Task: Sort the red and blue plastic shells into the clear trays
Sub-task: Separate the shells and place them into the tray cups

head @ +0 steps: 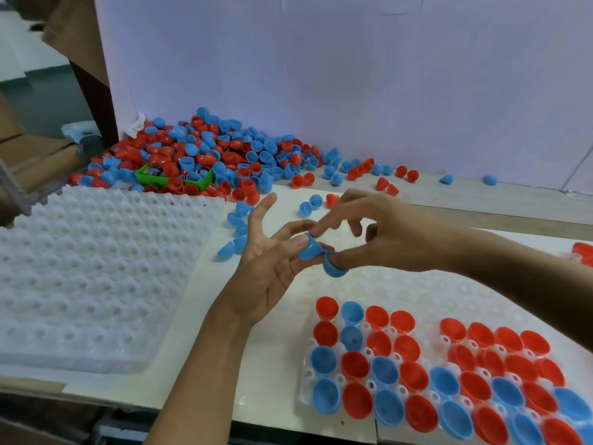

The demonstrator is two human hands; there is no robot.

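Above the clear tray (378, 285), my left grip (272, 268) pinches one blue shell (309, 250), right grip (378, 232) another blue shell (333, 268).

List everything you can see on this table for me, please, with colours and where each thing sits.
Loose shells: a big heap, too many to count, red and blue mixed, far left of the table against the white wall, with strays scattered to the right.
Green tray: one, green, half buried at the heap's front edge.
Empty clear tray: one, translucent white, near left, its cups unfilled.
Filled clear tray: one, near right, cups holding red and blue shells open side up.
Held shells: two, blue, between the hands above the table.
Cardboard boxes: brown, far left, beyond the table.
Left hand: pinches one blue shell.
Right hand: grips the other blue shell.
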